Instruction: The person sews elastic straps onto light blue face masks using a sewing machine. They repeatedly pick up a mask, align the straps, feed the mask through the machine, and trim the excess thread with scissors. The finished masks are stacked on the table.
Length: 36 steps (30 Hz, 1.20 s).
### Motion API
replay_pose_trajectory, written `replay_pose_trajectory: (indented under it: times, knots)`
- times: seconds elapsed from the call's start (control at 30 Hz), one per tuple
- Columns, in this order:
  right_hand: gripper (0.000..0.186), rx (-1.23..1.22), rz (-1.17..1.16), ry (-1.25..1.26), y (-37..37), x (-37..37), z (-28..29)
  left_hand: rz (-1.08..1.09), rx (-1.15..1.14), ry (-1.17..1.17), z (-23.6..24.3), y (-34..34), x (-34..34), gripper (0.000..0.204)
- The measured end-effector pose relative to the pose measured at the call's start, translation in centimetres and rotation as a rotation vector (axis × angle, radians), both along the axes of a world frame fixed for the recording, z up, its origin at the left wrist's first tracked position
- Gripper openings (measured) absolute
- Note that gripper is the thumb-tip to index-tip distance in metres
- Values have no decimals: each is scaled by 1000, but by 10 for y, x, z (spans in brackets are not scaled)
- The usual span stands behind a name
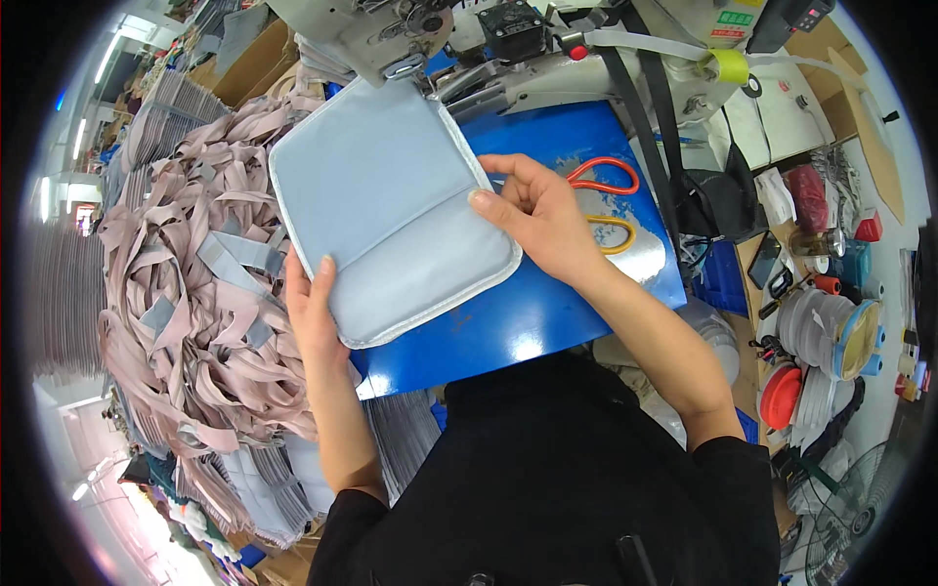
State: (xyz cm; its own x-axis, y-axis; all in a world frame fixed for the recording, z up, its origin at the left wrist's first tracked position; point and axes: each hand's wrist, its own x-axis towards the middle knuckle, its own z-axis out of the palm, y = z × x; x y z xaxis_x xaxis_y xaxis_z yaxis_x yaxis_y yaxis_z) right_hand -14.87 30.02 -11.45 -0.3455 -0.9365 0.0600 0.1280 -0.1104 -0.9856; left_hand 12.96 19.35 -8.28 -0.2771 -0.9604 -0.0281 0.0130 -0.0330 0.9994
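Observation:
Both hands grip a pale blue-grey padded fabric panel (381,176), with rounded corners, white edging and a seam across it, held tilted over a blue work board (440,332). My left hand (315,303) holds its lower left edge, thumb on top. My right hand (528,210) holds the right edge, thumb on top and fingers curled at the side. The panel's upper corner is beneath the sewing machine head (396,39); whether it touches is unclear. Red scissor handles (625,171) and yellow ones (616,234) lie right of my right hand.
A tangled heap of pink straps (186,352) fills the left, with stacked grey pieces (171,117) behind. Black straps (660,146) hang beside the machine. The right side holds a cluttered shelf with spools (811,322), a red round item (780,396) and a wire fan (860,518).

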Motion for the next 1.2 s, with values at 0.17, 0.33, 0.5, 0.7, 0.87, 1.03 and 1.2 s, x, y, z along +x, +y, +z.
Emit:
replay_pose_trajectory:
  times: [0.17,0.33,0.5,0.7,0.87,1.03,1.2]
  knots:
    - [42,-63,86,-353,-2,11,-10,35,-42,-4,-4,9,8,53]
    - [42,-142,156,-682,-19,13,-5,43,-85,-9,9,-8,-4,52]
    - [43,-179,135,-668,-49,10,-4,26,-82,38,15,-38,-13,49]
    - [32,-152,59,-568,-75,-2,2,14,-104,21,20,-73,-22,53]
    - [23,-205,-302,258,-13,-66,61,4,-101,59,23,-94,-25,48]
    - [34,-570,-1008,967,15,-238,191,31,-87,81,15,-99,-13,50]
    - [58,54,-1063,1187,28,-456,258,-9,-40,130,15,-99,-30,57]
